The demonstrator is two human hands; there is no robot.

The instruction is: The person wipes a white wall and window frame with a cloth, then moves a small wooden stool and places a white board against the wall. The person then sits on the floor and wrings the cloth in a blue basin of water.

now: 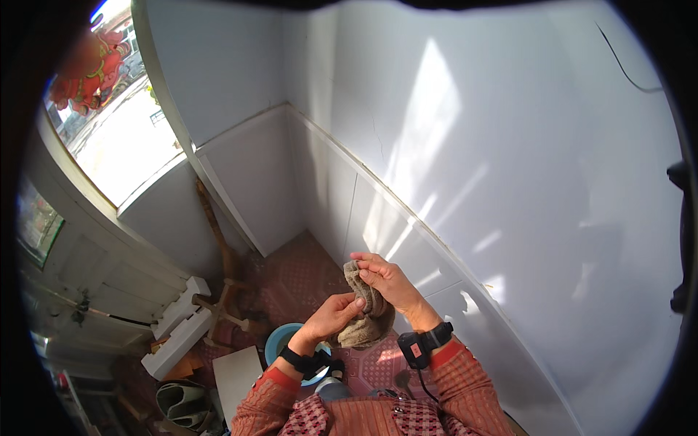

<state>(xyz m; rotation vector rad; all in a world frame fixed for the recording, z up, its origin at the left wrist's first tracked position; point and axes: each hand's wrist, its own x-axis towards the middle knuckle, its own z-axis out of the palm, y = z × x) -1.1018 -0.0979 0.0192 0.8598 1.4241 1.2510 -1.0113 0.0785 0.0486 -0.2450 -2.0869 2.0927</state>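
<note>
I'm seeing a home, likely the entry: glazed door [102,269], red window ornament [94,73], blue basin [276,336] on patterned floor [291,272].

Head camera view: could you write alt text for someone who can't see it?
A person's bare left hand and bare right hand hold a bunched, brownish-grey piece of fabric. A round, light-blue basin stands below on the red, patterned floor; sunlight streaks the smooth, pale wall at right.

A brown cloth [367,330] fills the gap between left hand [331,316] and right hand [391,285]. Open air lies ahead, bounded rightward by a pale wall [538,182]. Low on the left, a blue basin [277,338], branching wooden piece [230,280] and white block [177,346] obstruct passage.
</note>
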